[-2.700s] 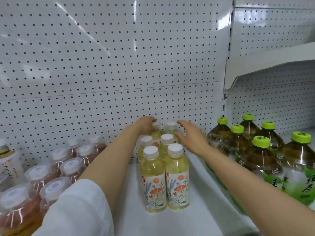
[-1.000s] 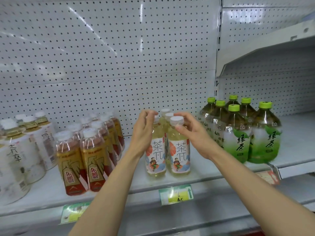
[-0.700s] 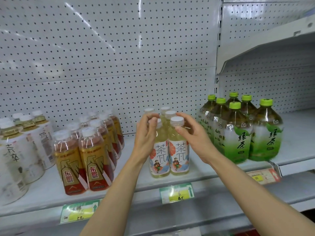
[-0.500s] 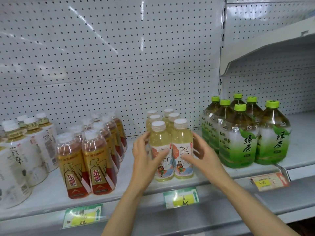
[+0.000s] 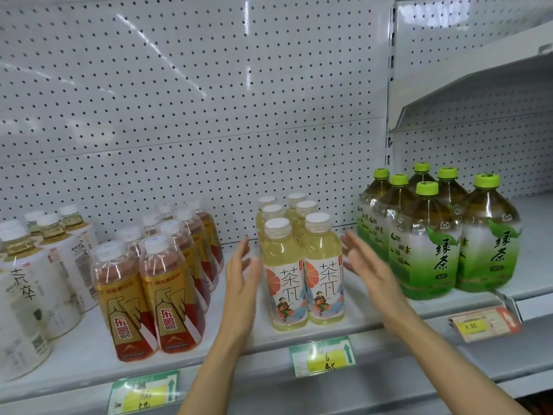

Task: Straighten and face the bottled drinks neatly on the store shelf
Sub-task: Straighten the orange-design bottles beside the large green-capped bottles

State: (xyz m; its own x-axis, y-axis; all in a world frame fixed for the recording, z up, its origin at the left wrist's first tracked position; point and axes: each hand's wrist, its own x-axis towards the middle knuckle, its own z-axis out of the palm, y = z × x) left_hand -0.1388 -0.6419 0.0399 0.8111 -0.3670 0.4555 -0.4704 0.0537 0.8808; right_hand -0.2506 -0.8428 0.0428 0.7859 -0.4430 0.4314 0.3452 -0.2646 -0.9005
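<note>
Yellow tea bottles (image 5: 302, 265) between both open hands

White metal shelf (image 5: 89, 348), standing upright on it: white-labelled bottles (image 5: 27, 295), amber bottles (image 5: 155, 283), pale yellow bottles (image 5: 302, 265), green tea bottles (image 5: 431, 244).

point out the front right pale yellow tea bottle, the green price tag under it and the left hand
front right pale yellow tea bottle (image 5: 324, 272): head view, on its label
green price tag (image 5: 322, 356): head view, on its yellow middle
left hand (image 5: 241, 278): head view, on the palm
</note>
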